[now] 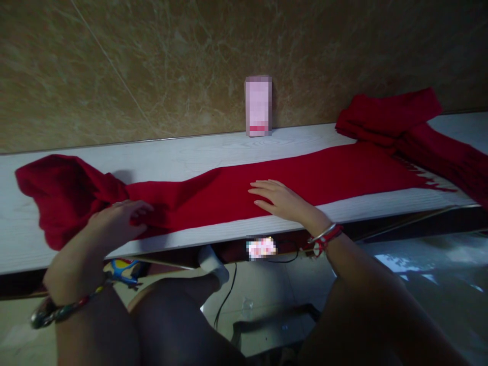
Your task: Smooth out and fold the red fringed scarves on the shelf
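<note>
A long red scarf (229, 190) with a fringed right end lies along a white wood-grain tabletop (190, 152). Its middle is spread flat, while its left part is bunched into a loose heap. My left hand (120, 221) is over the scarf beside that heap, fingers loosely bent, with a gap between thumb and fingertips. My right hand (280, 201) rests palm down on the flat middle of the scarf, fingers stretched out to the left. Another heap of red fringed fabric (392, 117) lies at the right, overlapping the flat scarf's far end.
A pink box-like object (259, 107), blurred out, stands against the brown marbled wall (183, 61) behind the tabletop. Below the front edge are my legs, a dark cable (226, 300) on the tiled floor and a blurred-out bright item (261, 248).
</note>
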Available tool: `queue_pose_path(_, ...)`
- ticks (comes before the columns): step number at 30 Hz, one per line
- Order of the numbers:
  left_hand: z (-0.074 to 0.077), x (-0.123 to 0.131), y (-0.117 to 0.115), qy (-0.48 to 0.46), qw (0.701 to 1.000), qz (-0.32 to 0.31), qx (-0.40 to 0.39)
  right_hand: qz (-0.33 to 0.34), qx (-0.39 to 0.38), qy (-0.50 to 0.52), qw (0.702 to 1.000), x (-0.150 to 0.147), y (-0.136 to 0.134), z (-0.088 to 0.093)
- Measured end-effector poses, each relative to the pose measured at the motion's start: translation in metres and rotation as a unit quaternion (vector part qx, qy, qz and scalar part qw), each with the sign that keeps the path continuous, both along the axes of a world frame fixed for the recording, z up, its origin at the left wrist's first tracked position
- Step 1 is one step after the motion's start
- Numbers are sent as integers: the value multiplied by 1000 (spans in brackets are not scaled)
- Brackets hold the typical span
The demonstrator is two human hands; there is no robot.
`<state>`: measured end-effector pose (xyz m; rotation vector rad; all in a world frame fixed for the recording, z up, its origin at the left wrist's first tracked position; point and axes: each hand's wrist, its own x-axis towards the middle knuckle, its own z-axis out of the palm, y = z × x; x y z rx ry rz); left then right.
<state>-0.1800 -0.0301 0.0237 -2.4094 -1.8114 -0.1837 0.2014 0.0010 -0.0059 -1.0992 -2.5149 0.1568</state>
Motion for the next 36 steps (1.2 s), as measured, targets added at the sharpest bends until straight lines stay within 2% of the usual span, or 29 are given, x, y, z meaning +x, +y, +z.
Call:
queue_pose_path(2, 1, 17, -1, 52, 998, 24, 37, 5, 3, 0, 1000, 0, 0, 0)
queue_pose_path(4, 6, 42, -2, 65, 997, 12, 34, 16, 7, 2, 1000, 0, -1, 2)
queue_pose_path(8, 17, 88, -1, -16, 993, -109, -48, 51, 16, 13, 998, -1, -7, 6)
queue_pose_path(10, 17, 104, 2, -51, 985, -155, -64, 65, 12, 14, 998, -2, -9, 7)
queue_pose_path(12, 13, 116, 4, -61, 979, -173, -85, 74, 4, 11, 997, -2, -10, 7)
queue_pose_path(18, -4, 127, 6, -22, 976, -114, -182, 98, -4, 14, 995, 0, -13, 8)
queue_pose_path(20, -7, 128, 6, -19, 978, -108, -176, 111, -15, 13, 994, 1, -15, 8)
queue_pose_path(25, -11, 140, 8, -7, 989, -105, -103, 123, -41, 17, 991, 2, -19, 9)
queue_pose_path(29, -10, 155, 10, -17, 984, -125, -129, 130, -55, 20, 990, 2, -18, 9)
queue_pose_path(33, -10, 161, 15, -14, 983, -103, -151, 130, -62, 23, 989, 2, -15, 8)
queue_pose_path(36, -12, 161, 17, -11, 985, -93, -145, 113, -40, 43, 992, -1, -15, 5)
